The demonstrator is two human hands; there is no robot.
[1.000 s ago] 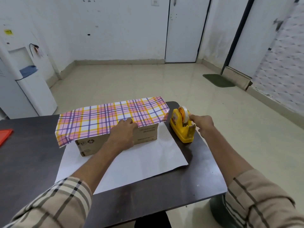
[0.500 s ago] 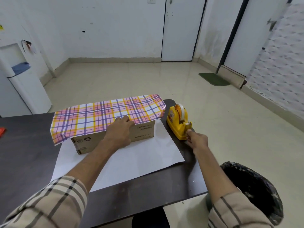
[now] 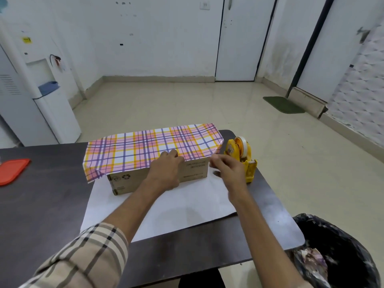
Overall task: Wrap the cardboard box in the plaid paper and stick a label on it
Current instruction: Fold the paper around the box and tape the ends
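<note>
The cardboard box (image 3: 124, 181) lies on the white back of the plaid paper (image 3: 145, 150), and the paper's far half is folded over the box top and hangs a little down its front. My left hand (image 3: 166, 171) presses the paper's edge against the front top edge of the box, palm on the cardboard. My right hand (image 3: 226, 169) hovers by the box's right end, fingertips pinched on what looks like a short strip of clear tape, which is hard to make out. Just right of that hand stands the yellow tape dispenser (image 3: 241, 156).
The dark table (image 3: 45, 204) ends close behind the box and just right of the dispenser. An orange lid (image 3: 12, 169) lies at the table's far left. A black-lined waste bin (image 3: 336, 252) stands on the floor at the lower right. A water dispenser (image 3: 47, 100) stands at the left wall.
My right hand left the tape dispenser's front and moved left to the box's right end, fingertips pinched. My left hand stayed pressed on the paper edge.
</note>
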